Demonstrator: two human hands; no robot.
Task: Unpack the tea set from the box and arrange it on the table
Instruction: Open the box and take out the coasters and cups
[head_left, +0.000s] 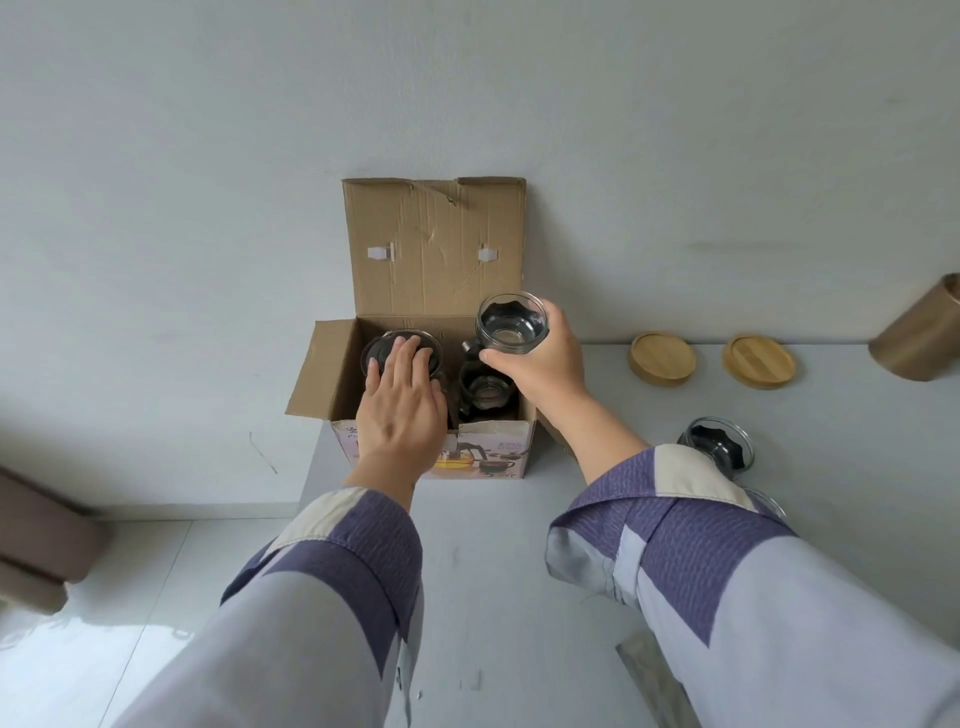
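An open cardboard box (435, 244) stands at the table's far left corner, its lid flap up against the wall. My right hand (540, 358) holds a glass cup (511, 323) with a dark base just above the box's right side. Below it inside the box sits another glass cup (485, 392). My left hand (400, 400) rests flat, fingers together, on the dark lid of a glass teapot (382, 347) in the box's left half. A further glass cup (719, 448) stands on the table to the right, partly hidden by my right sleeve.
Two round bamboo coasters (661, 358) (758, 360) lie on the grey table (493, 545) by the back wall. A brown cylindrical canister (922, 332) lies at the far right. The table's left edge drops to a tiled floor (130, 597).
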